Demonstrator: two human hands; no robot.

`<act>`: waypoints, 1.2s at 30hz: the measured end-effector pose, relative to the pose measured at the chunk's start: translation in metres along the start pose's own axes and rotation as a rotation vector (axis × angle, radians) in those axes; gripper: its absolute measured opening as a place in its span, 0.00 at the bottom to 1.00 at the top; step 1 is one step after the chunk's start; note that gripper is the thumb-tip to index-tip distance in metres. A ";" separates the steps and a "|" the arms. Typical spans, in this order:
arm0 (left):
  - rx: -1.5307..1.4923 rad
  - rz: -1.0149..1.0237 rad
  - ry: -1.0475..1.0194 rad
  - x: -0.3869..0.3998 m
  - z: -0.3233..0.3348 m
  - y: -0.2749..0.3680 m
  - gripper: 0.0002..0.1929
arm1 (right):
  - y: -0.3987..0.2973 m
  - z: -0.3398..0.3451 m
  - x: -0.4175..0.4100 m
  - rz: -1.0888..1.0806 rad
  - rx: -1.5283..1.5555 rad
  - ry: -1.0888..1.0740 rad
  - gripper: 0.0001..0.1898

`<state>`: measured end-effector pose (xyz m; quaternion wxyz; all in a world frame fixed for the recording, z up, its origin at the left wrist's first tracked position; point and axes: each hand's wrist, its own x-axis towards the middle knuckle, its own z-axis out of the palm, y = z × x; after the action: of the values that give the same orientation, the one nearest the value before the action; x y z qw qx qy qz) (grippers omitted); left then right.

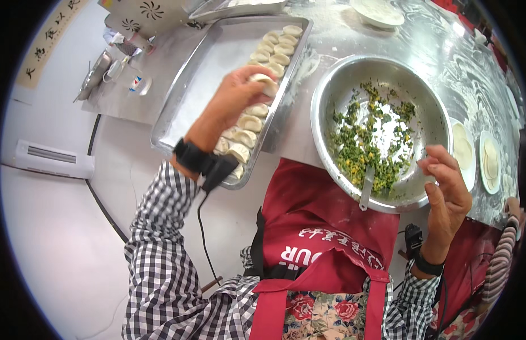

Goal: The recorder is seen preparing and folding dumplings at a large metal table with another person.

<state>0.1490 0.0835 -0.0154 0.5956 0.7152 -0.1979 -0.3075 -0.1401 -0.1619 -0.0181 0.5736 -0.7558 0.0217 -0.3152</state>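
Note:
My left hand (241,91) holds a folded dumpling (264,84) between thumb and fingers, over the right side of a metal tray (190,85). Rows of pale dumplings (250,123) run along that side of the tray, some hidden under the hand. My right hand (446,189) is raised at the right rim of a large steel bowl (320,114), fingers apart and slightly curled, holding nothing. Chopped green and yellow filling (356,157) lies spread in the bowl. A metal utensil handle (366,189) leans on the bowl's near rim.
Plates of round dough wrappers (462,146) (490,161) lie right of the bowl on the floured metal table (467,68). A plate of flour (377,12) stands at the back. A co-worker's striped sleeve (499,259) is at the lower right. A clear pitcher (129,76) stands left of the tray.

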 end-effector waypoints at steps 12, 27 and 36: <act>0.451 0.046 0.437 0.169 -0.109 -0.006 0.13 | 0.002 -0.042 -0.007 0.169 -0.146 0.141 0.10; 0.656 0.147 0.451 0.267 -0.089 -0.064 0.15 | 0.018 -0.057 0.004 0.162 -0.236 0.165 0.10; 0.489 0.059 0.533 0.246 -0.105 -0.055 0.16 | 0.024 -0.068 -0.017 0.140 -0.260 0.470 0.15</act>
<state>0.3960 0.0120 -0.1086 0.4464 0.8855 -0.1241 -0.0364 -0.1800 -0.2209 -0.0369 0.4715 -0.7257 0.2467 -0.4361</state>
